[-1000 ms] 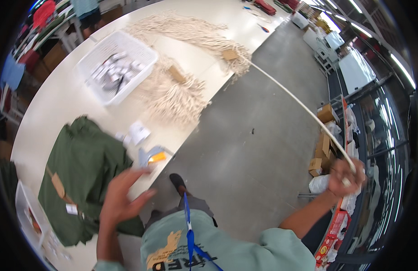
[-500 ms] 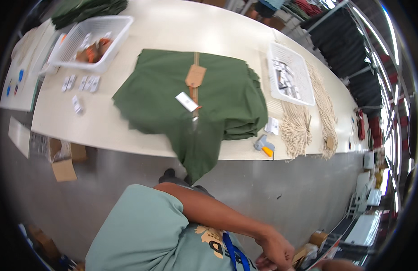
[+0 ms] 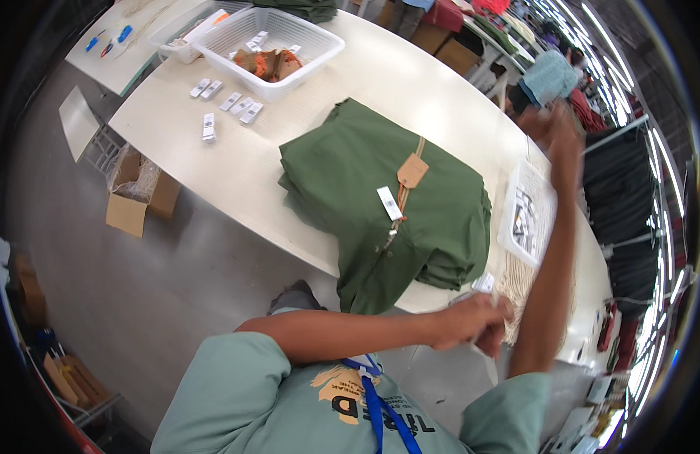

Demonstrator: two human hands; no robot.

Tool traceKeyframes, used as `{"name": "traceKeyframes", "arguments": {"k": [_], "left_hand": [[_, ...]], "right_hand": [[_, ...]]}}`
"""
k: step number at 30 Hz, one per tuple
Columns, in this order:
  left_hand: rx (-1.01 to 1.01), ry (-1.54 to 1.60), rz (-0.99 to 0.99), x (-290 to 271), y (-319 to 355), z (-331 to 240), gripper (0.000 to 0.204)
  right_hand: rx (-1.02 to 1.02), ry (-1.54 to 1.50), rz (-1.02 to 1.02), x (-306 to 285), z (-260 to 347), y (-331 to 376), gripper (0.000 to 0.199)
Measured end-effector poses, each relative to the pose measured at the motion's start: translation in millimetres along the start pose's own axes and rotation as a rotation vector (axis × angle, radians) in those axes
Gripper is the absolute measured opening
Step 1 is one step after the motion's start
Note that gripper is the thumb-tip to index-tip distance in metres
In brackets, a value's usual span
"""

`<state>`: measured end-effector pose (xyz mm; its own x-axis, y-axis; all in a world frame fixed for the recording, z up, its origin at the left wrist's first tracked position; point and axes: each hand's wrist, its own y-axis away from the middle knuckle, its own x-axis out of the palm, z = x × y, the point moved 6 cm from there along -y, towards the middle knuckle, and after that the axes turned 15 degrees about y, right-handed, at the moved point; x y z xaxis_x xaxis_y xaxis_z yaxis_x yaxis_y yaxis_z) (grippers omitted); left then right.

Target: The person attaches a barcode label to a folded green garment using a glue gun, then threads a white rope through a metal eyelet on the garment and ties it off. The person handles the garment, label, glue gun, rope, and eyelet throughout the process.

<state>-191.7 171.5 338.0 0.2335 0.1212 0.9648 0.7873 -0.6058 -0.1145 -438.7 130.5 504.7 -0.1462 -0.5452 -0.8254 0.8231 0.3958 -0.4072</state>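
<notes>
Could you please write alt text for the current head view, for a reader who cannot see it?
A person's left hand reaches across the body, a pale strand hanging below it; the blurred right hand is outstretched. Folded green fabric with a brown tag lies on a white table among white plastic baskets.

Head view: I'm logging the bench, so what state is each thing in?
Green cloth, piled, partly overhanging
Brown tag, on cloth
Small labels, lying loose
Three baskets, open, holding items
Carton, open
Left hand, curled, apparently gripping cord
Right hand, raised, blurred
</notes>
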Motion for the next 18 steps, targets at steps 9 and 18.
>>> {"name": "traceKeyframes", "arguments": {"k": [9,18], "left_hand": [[0.231,0.443,-0.635,-166,6,-199,0.024],[0.274,0.429,-0.203,-81,57,-364,0.033]], "right_hand": [[0.758,-1.013,0.5,188,7,291,0.036],[0.726,-0.632,0.405,195,105,210,0.013]]}}
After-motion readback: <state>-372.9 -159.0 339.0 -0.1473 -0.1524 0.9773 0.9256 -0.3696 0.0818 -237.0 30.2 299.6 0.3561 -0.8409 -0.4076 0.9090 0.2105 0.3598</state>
